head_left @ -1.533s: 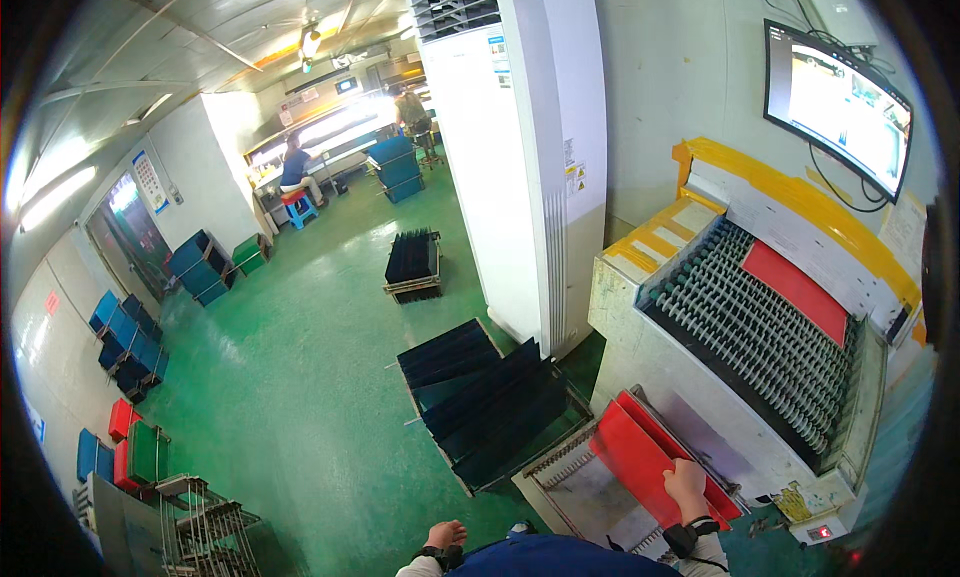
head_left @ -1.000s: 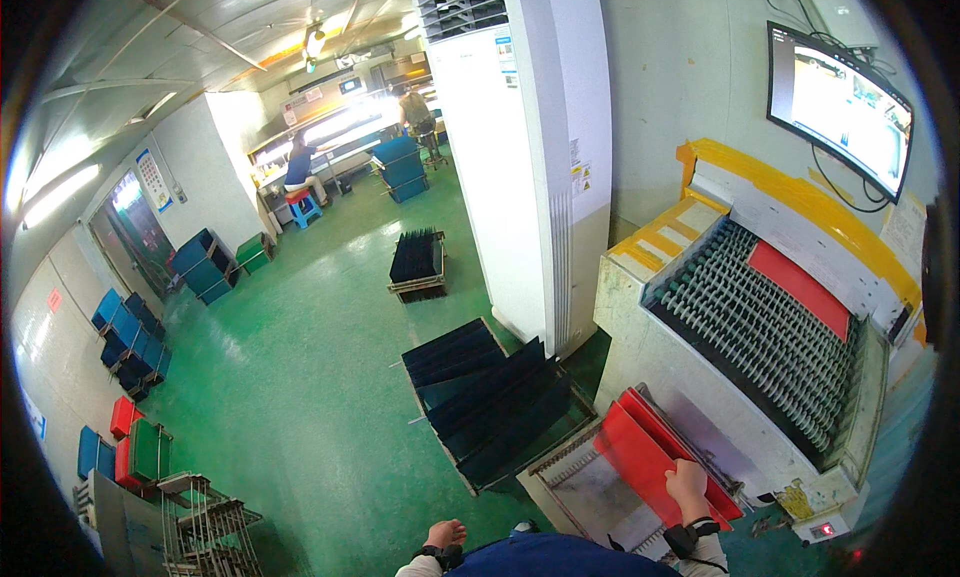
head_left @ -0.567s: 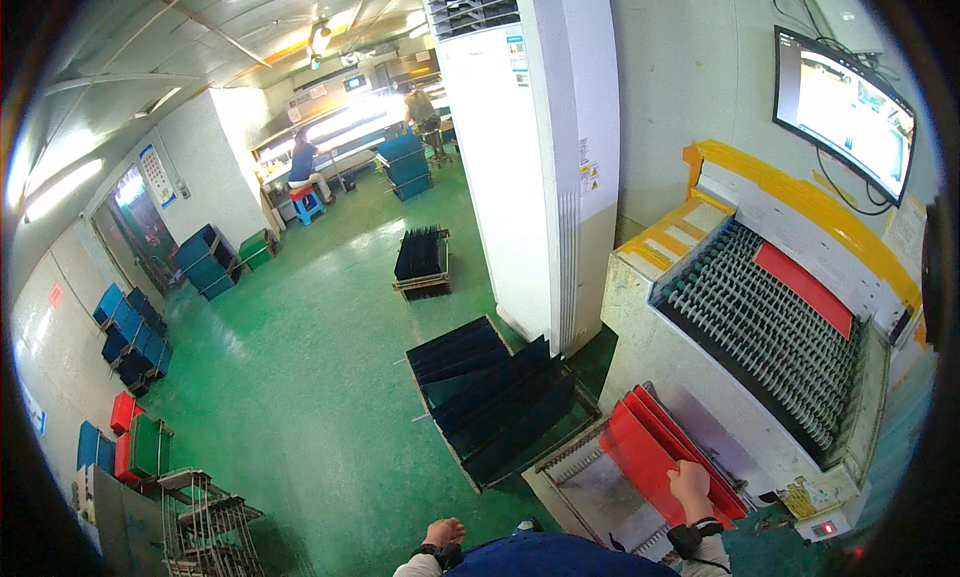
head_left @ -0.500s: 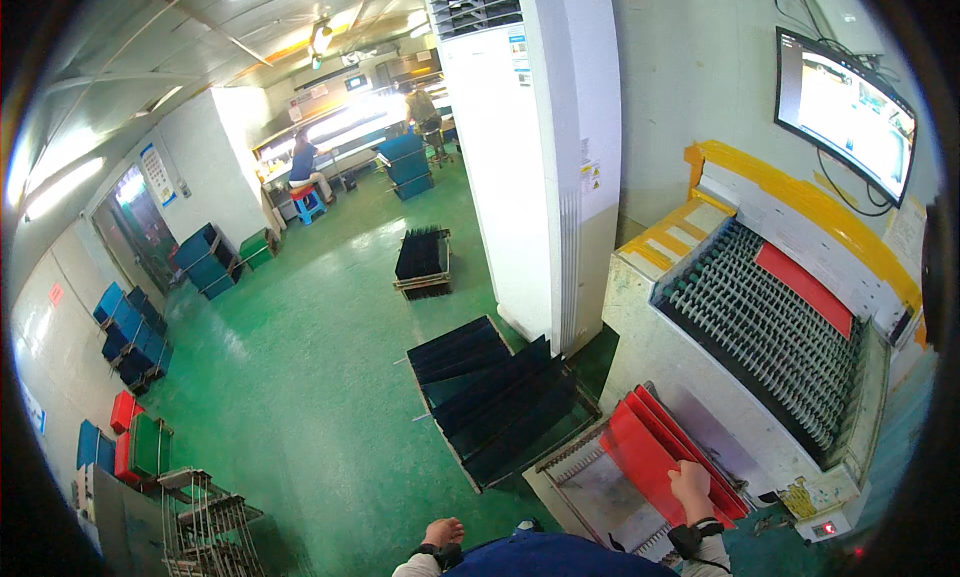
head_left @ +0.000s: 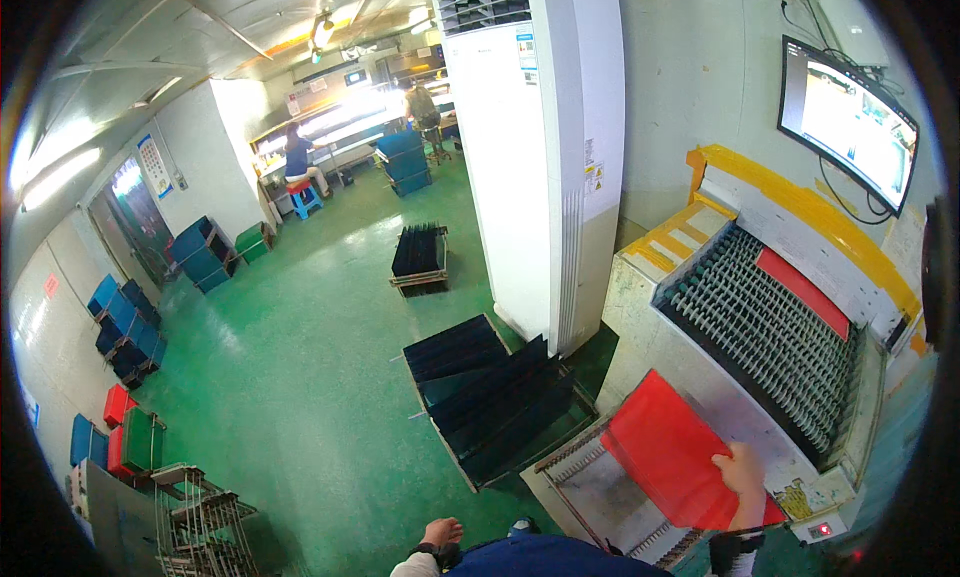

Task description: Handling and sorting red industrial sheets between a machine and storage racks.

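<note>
My right hand (head_left: 742, 479) grips the near edge of a flat red sheet (head_left: 668, 447) that lies tilted over a metal rack (head_left: 580, 482) at the front of a grey roller machine (head_left: 770, 337). A second red sheet (head_left: 802, 291) rests on the machine's rollers near its far yellow edge. My left hand (head_left: 440, 533) hangs low at the bottom of the view, fingers loosely curled, holding nothing.
A pallet of dark blue sheets (head_left: 490, 392) lies on the green floor just left of the rack. A tall white cabinet unit (head_left: 535, 147) stands behind it. A monitor (head_left: 850, 122) hangs at right. A wire cart (head_left: 195, 522) stands at lower left. Blue crates (head_left: 205, 255) line the far wall.
My head has turned slightly, shifting the scene a little to the right. My right hand still holds the red sheet in about the same place.
</note>
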`<state>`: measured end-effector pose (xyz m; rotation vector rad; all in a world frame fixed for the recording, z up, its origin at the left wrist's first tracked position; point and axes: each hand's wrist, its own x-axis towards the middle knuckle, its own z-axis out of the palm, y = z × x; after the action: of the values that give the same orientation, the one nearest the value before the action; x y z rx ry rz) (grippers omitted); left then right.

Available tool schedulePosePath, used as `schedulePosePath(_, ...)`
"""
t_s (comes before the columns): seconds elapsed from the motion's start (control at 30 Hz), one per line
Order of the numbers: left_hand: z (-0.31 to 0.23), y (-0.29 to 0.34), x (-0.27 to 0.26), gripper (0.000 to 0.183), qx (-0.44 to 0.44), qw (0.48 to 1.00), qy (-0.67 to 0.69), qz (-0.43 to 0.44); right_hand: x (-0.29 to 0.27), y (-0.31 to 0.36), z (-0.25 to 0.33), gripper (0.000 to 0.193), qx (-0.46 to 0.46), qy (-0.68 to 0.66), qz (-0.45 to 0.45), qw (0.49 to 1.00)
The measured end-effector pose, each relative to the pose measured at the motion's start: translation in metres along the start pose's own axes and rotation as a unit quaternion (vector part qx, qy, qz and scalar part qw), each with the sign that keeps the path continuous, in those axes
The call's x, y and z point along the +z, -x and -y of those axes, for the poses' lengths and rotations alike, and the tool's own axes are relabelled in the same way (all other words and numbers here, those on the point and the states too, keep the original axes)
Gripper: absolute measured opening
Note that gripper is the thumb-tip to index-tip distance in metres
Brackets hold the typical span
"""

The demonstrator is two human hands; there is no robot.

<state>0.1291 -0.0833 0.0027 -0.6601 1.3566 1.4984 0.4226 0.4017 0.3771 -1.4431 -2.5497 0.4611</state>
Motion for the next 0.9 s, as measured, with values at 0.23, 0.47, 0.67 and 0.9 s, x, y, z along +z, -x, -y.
schedulePosePath(0.23,-0.003,-0.001,0.029,0.017,0.003,0.999,-0.04,-0.01,-0.049,0.014,-0.028,0.023,0.076,-0.328,-0.091,0.937)
schedulePosePath(0.47,0.01,-0.031,-0.01,0.026,-0.025,0.971,0.1,0.217,-0.025,0.0,-0.043,0.043,0.111,-0.756,-0.133,0.632)
schedulePosePath(0.67,-0.009,0.012,0.028,0.017,0.038,0.999,-0.026,-0.027,-0.001,-0.018,-0.084,0.048,0.098,-0.851,-0.116,0.503)
schedulePosePath(0.9,-0.001,0.011,0.009,0.018,0.031,0.999,0.011,0.002,0.044,-0.052,-0.123,0.048,0.138,-0.862,-0.168,0.457)
